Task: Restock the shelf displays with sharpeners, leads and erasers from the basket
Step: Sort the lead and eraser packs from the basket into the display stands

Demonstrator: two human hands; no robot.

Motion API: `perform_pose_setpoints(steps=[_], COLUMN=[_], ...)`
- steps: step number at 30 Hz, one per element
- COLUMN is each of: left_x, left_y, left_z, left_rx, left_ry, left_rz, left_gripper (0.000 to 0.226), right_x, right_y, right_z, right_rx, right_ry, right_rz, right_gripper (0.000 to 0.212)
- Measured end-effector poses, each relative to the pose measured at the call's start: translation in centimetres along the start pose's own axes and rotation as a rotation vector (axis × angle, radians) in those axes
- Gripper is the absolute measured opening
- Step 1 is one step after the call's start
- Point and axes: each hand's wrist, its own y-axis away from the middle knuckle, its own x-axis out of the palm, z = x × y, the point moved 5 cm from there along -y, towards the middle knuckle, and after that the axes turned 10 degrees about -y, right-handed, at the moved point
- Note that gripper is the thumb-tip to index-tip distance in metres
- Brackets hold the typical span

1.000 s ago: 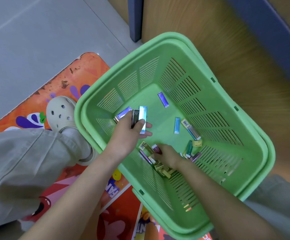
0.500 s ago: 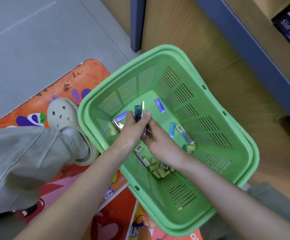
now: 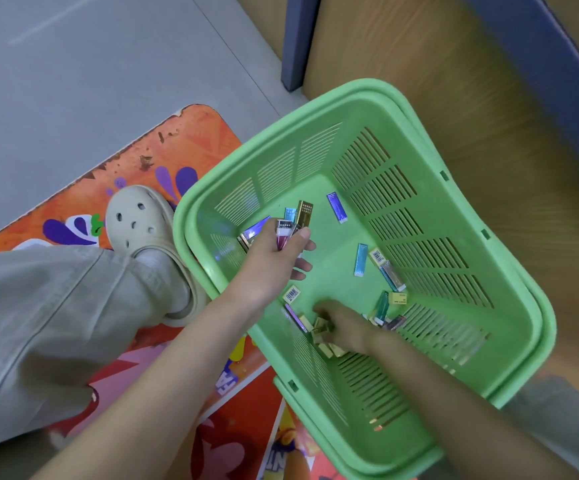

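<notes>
Early stage, by the look of it: the left hand [image 3: 274, 261] grips a bunch of small packs [image 3: 296, 221]. The right hand [image 3: 345, 327] digs among loose packs [image 3: 360, 259] in the basket [image 3: 437, 237], its grip too blurred to tell.

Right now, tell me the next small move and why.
Probably close the right hand on one gold pack in the pile it touches: the left hand holds fanned lead cases, and the right's grip is too blurred to show a catch.
</notes>
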Motion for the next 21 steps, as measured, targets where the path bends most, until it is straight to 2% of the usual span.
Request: perform_pose_setpoints(steps=[3, 7, 11, 16, 21], left_x=[-0.1, 0.0, 0.1, -0.1, 0.3], left_y=[-0.2, -0.4, -0.6, -0.8, -0.8], left_z=[0.2, 0.3, 0.3, 0.5, 0.9], left_rx=[0.005, -0.002, 0.003, -0.001, -0.036], left_ry=[0.007, 0.006, 0.003, 0.001, -0.027], left_rz=[0.016, 0.024, 0.031, 0.027, 0.030], left_gripper=[0.004, 0.004, 0.003, 0.003, 0.008], right_x=[0.7, 0.9, 0.8, 1.2, 0.6], right_y=[-0.9, -1.4, -1.7, -2.1, -1.5], right_z=[-0.6, -0.7, -0.1, -0.2, -0.7], right_rx=[-0.044, -0.070, -0.069, -0.085, -0.071], right_ry=[0.161, 0.267, 0.333, 0.310, 0.138], right_rz=[0.042, 0.118, 0.115, 0.120, 0.098], right_gripper=[0.063, 0.051, 0.041, 0.039, 0.039])
